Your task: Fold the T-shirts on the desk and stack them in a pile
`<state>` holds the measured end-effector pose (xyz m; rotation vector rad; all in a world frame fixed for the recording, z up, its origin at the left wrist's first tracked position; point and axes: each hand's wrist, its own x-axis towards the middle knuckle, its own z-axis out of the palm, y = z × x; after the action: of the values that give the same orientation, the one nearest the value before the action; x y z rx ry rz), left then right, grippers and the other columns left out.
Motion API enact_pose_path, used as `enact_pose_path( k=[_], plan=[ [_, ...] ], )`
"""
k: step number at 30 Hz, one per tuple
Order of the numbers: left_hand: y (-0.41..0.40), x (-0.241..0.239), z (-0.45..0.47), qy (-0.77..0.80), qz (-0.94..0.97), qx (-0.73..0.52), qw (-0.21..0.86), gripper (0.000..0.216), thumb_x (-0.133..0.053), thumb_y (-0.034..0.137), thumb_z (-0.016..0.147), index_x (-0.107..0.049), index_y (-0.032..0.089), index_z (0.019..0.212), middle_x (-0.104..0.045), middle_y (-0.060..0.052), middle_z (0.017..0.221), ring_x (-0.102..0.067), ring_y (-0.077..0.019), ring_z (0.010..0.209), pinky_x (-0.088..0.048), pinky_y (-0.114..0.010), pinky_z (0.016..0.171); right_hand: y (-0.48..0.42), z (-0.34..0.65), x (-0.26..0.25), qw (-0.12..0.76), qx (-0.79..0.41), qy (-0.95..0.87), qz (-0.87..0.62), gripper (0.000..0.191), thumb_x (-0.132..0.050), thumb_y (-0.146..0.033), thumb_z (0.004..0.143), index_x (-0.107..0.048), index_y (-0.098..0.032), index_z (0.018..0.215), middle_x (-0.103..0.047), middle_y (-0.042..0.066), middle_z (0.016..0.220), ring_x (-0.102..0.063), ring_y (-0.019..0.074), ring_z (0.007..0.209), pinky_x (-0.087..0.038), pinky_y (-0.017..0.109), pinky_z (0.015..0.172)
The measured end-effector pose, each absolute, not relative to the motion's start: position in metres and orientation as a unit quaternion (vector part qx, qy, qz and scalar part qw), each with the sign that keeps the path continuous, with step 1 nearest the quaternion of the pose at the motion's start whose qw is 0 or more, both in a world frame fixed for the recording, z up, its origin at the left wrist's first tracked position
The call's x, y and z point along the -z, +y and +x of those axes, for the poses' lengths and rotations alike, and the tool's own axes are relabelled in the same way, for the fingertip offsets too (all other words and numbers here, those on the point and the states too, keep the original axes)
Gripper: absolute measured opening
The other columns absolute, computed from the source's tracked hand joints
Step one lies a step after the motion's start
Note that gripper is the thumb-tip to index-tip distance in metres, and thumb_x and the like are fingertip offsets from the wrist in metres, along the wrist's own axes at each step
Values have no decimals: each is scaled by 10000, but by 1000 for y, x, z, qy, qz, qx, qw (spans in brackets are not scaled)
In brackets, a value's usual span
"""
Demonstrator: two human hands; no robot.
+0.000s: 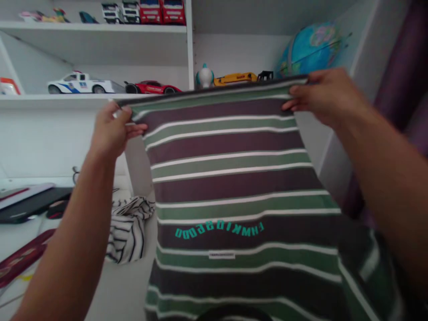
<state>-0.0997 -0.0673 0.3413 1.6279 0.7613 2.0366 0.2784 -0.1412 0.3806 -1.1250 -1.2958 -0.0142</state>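
Far left, lower edge: maroon object [25, 256], cut off by the frame; identity unclear.

Left arm rises from the lower left corner, nearly straight, to the left hand [112, 127] left of center. Thumb and fingers pinch one upper corner of the striped shirt [230, 178]; the lower fingers extend to the right, fingertips lying against the fabric. Black-and-white cloth [129, 232] lies crumpled just right of the left forearm, partly covered by it.

Striped shirt hangs from center to lower right, edge stretched between both hands. Green lettering appears upside down; small white label below it too fine to read. Dark curved band at bottom center, cut off. Lower right folds blurred. Yellow toy excavator [236, 79], upper center, has its lower part hidden behind the shirt.

Right hand [323, 96], upper right: thumb and fingers pinch the other corner; forearm slants down to the right edge, elbow out of frame. Globe [310, 49] behind, its lower part hidden by hand and shirt.
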Motion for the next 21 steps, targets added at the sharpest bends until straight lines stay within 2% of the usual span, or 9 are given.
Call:
enact_pose_path(
  k=[3, 6, 10, 12, 14, 16, 18, 21],
  plan=[
    [-26, -316, -99, 326, 576, -700, 267, 64, -439, 89, 857, -440, 150, 838, -569, 21, 699, -639, -105, 526, -528, -219, 515, -107, 273, -355, 613, -61, -595, -517, 486, -373, -223, 759, -415, 132, 1088, -577, 254, 1016, -622, 33, 572, -387, 139, 537],
    [-14, -308, -96, 263, 587, -734, 219, 29, -471, 116, 854, -465, 142, 844, -608, -8, 809, -655, -103, 678, -529, -257, 676, -89, 277, -350, 633, -27, -590, -501, 467, -314, -214, 782, -410, 109, 1104, -582, 207, 1029, -629, 59, 726, -373, 119, 570],
    [-52, -310, -99, 153, 635, -744, 141, 195, -554, 239, 826, -489, 158, 990, -618, -25, 947, -637, -138, 845, -490, -337, 803, -108, 283, -341, 718, 76, -563, -401, 364, -383, -191, 801, -466, 39, 1070, -623, 146, 978, -633, 58, 750, -408, 132, 609],
    [-80, -299, -106, 147, 669, -718, 123, 225, -566, 271, 815, -516, 168, 1008, -623, -17, 954, -630, -153, 869, -466, -370, 848, -129, 287, -315, 737, 98, -562, -362, 265, -464, -202, 797, -535, -38, 992, -641, 109, 933, -635, 71, 744, -449, 165, 648],
    [-105, -272, -119, 212, 709, -663, 111, 174, -554, 287, 815, -576, 188, 957, -644, -1, 903, -628, -159, 855, -465, -353, 853, -153, 292, -271, 725, 99, -570, -374, 167, -540, -224, 780, -592, -119, 900, -650, 67, 884, -631, 103, 782, -482, 213, 712],
    [-126, -230, -135, 333, 776, -526, 107, 160, -533, 317, 815, -636, 235, 906, -665, 11, 884, -617, -161, 847, -481, -288, 808, -176, 300, -214, 676, 76, -571, -459, 138, -571, -271, 767, -619, -190, 869, -660, 30, 846, -631, 113, 774, -496, 209, 728],
    [-144, -179, -150, 410, 840, -318, 159, 206, -519, 353, 806, -630, 328, 977, -656, 35, 965, -597, -175, 904, -477, -261, 793, -196, 310, -154, 579, 2, -624, -524, 171, -534, -339, 777, -630, -242, 879, -662, 19, 902, -632, 136, 829, -506, 221, 757],
    [-171, -118, -159, 465, 846, -139, 221, 248, -539, 394, 763, -604, 422, 1002, -647, 55, 979, -596, -173, 886, -469, -239, 772, -222, 331, -75, 409, -111, -699, -577, 218, -575, -392, 720, -673, -288, 885, -676, 16, 942, -633, 203, 888, -527, 265, 769]
  ],
)
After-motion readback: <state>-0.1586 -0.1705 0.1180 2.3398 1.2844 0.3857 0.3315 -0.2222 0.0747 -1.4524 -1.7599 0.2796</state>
